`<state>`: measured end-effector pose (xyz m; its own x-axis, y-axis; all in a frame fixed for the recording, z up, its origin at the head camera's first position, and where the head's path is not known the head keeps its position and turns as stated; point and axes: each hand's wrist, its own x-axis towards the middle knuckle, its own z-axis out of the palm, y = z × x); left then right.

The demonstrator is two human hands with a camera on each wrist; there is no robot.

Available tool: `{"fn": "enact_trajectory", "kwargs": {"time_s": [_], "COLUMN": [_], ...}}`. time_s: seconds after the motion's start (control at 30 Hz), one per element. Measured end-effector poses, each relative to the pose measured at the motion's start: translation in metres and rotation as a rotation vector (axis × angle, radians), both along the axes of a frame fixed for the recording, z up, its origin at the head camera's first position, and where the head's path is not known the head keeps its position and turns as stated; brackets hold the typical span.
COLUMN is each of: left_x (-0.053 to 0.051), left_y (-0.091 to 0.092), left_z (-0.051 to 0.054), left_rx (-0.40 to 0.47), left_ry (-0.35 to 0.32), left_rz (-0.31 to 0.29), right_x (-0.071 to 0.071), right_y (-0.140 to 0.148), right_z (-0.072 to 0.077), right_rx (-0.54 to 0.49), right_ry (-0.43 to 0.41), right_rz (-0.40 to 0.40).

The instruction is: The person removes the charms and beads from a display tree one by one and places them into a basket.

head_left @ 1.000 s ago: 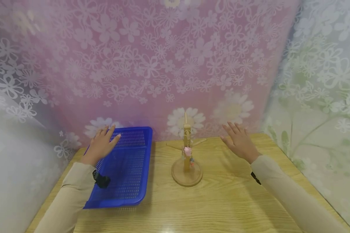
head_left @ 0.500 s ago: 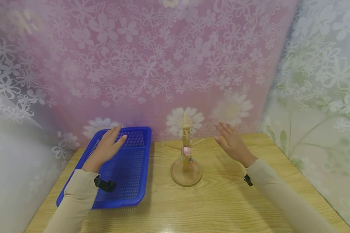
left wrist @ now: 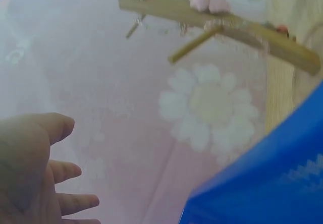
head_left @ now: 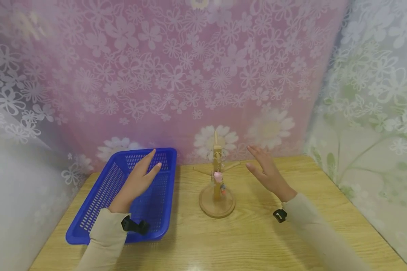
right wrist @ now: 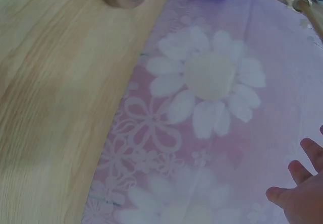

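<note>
My left hand (head_left: pixel 135 184) hovers over the blue plastic basket (head_left: pixel 172 188), its fingers straight and holding nothing. On the other side, my right hand (head_left: pixel 269 175) is raised above the table, fingers extended and nothing in it. Between the hands stands a wooden peg stand (head_left: pixel 217 203) with a round base and several side pegs. A pink charm (head_left: pixel 218 176) and a small blue-and-red charm (head_left: pixel 223 189) hang from it, with rings and other small pieces too tiny to make out. In the left wrist view the stand's post (left wrist: pixel 166 9) carries pink pieces (left wrist: pixel 200 1).
The wood-grain table (head_left: pixel 196 248) meets a pink flower-printed curtain (head_left: pixel 190 94) at its back edge. A pale floral curtain (head_left: pixel 376 131) runs along the right, and a whitish one (head_left: pixel 13 188) along the left. Black wrist cameras sit on both wrists.
Both hands have moved inward toward the stand, the left one going right across the basket and the right one going left. Stand and basket have stayed in place.
</note>
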<state>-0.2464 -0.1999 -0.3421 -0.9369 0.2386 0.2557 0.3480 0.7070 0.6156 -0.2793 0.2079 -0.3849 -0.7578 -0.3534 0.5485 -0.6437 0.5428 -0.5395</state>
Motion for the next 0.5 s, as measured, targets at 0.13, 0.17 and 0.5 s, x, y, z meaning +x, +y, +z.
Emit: {"fn": "enact_trajectory", "kwargs": {"time_s": [0.13,0.17,0.5], "left_x": [0.006,0.008,0.023], "left_y": [0.011,0.014,0.044], "left_z": [0.000,0.000,-0.003], "left_rx": [0.062,0.079,0.246], "left_ry": [-0.007,-0.010,0.089], "left_rz": [-0.010,-0.011,0.012], "right_x": [0.004,0.005,0.009], "right_y": [-0.005,-0.005,-0.015], "right_z": [0.004,0.004,0.006], "right_rx": [-0.052,-0.064,-0.209], "right_ry": [-0.022,-0.024,-0.035], "right_rz": [-0.003,-0.005,-0.031]}}
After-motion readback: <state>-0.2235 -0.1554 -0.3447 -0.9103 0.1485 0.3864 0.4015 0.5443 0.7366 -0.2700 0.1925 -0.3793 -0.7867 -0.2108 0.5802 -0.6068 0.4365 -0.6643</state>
